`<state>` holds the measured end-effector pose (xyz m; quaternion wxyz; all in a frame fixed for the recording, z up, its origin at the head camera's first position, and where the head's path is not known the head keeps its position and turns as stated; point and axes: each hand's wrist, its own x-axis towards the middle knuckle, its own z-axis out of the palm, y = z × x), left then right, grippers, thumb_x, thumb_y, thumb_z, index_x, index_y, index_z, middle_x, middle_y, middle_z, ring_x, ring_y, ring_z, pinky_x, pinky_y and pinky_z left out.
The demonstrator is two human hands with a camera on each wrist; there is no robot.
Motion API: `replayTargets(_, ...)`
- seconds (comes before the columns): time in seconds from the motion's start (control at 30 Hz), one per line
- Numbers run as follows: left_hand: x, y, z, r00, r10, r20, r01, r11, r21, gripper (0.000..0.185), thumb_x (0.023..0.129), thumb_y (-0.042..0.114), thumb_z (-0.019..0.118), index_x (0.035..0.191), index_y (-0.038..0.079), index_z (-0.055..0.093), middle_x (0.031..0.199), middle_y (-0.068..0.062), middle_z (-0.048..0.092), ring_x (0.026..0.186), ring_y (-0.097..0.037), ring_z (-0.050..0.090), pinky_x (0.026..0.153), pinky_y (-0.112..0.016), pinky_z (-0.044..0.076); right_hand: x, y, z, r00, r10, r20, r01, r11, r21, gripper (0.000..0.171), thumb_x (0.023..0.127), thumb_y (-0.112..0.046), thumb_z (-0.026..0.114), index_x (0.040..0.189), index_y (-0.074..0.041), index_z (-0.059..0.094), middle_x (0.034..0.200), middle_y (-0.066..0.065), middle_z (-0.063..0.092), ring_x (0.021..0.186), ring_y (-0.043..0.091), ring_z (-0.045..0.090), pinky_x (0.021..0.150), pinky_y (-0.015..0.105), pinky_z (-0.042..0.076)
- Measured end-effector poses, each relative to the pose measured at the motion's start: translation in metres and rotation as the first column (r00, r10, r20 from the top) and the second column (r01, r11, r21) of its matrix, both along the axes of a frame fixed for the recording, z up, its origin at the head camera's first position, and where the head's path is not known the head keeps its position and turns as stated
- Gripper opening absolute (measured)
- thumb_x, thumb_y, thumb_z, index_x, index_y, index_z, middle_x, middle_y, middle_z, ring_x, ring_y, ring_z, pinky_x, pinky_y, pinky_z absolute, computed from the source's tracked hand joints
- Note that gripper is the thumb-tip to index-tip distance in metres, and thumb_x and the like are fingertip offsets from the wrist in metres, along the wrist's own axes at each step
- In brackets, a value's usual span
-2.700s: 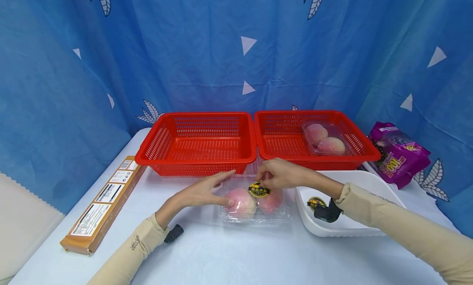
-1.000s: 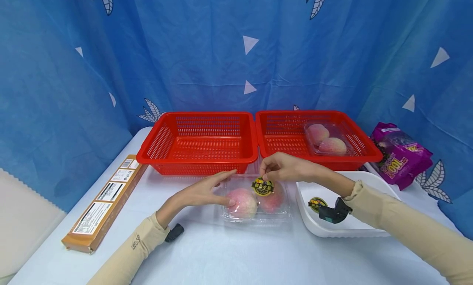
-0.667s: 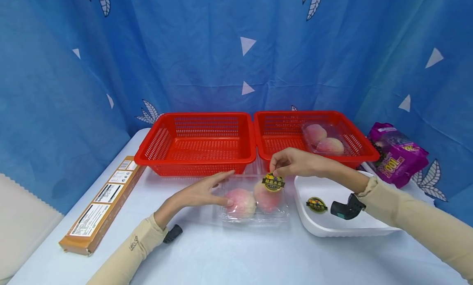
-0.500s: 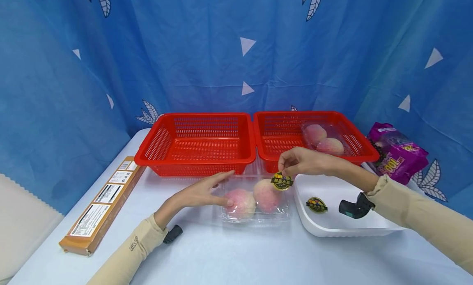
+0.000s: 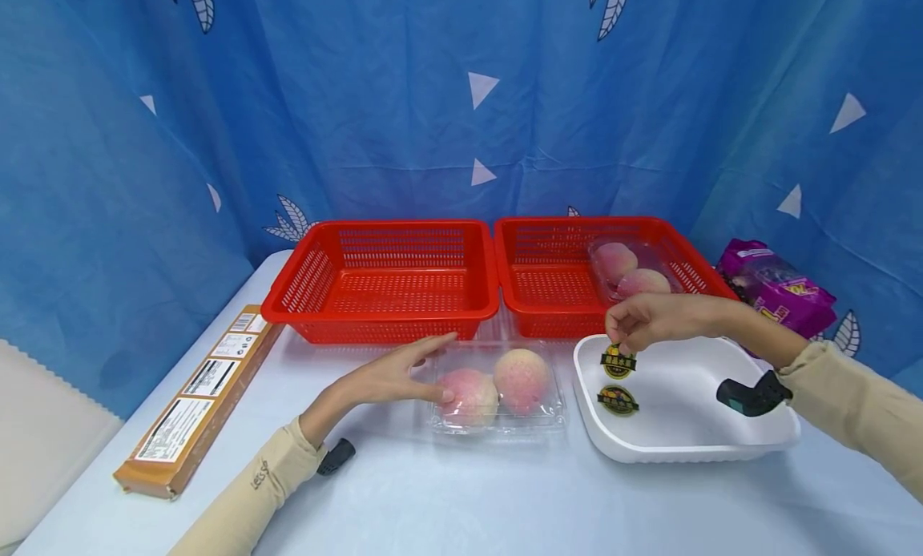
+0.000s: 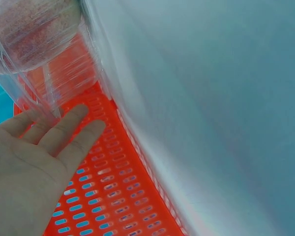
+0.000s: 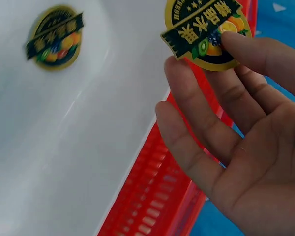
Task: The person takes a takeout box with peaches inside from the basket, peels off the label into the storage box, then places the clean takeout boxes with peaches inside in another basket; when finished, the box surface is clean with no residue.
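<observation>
Right hand [image 5: 652,320] pinched round black-gold paper sticker [image 5: 618,362] by top edge: light, limp, tacky. Left hand [image 5: 392,373], fingers straight, steadied clear plastic peach clamshell [image 5: 497,389].

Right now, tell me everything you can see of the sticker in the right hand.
The sticker is a round gold-rimmed label with a black banner across it, printed with characters and small fruit pictures. It looks thin and glossy, peeled free of any package. The right hand pinches its upper edge, so it hangs over the white tray, above a second, matching sticker lying flat on the tray floor. Nothing else touches it.
</observation>
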<state>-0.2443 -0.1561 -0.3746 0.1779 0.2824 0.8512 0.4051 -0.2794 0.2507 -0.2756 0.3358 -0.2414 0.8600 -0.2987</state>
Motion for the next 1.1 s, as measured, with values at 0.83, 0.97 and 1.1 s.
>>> replayTargets(0.83, -0.002, 0.0, -0.001, 1.0, -0.005, -0.008, 0.005, 1.0, -0.003, 0.092, 0.078, 0.048, 0.075, 0.152, 0.022, 0.028, 0.151, -0.001, 0.035, 0.136, -0.02, 0.037, 0.11, -0.05, 0.033, -0.011, 0.06, -0.043, 0.983, -0.07, 0.168, 0.039, 0.983, 0.178, 0.017, 0.084, -0.013, 0.069, 0.091, -0.006, 0.055, 0.079, 0.003, 0.054, 0.07, 0.015, 0.05, 0.06, 0.022, 0.044)
replayTargets(0.97, -0.002, 0.0, -0.002, 1.0, -0.004, -0.002, 0.004, 1.0, 0.001, 0.092, 0.077, 0.048, 0.075, 0.152, 0.021, 0.028, 0.152, -0.002, 0.035, 0.137, -0.021, 0.036, 0.11, -0.05, 0.033, -0.011, 0.061, -0.049, 0.982, -0.085, 0.168, 0.047, 0.975, 0.218, 0.016, 0.083, -0.012, 0.069, 0.091, -0.007, 0.056, 0.08, 0.003, 0.055, 0.071, 0.016, 0.05, 0.058, 0.022, 0.044)
replayTargets(1.1, -0.001, 0.0, -0.001, 1.0, 0.0, 0.001, 0.0, 1.0, 0.003, 0.092, 0.077, 0.048, 0.075, 0.152, 0.021, 0.028, 0.152, -0.003, 0.035, 0.137, -0.021, 0.036, 0.11, -0.05, 0.033, -0.01, 0.062, -0.057, 0.98, -0.107, 0.168, 0.063, 0.967, 0.245, 0.016, 0.081, -0.011, 0.07, 0.09, -0.008, 0.057, 0.078, 0.002, 0.055, 0.067, 0.015, 0.049, 0.057, 0.021, 0.043)
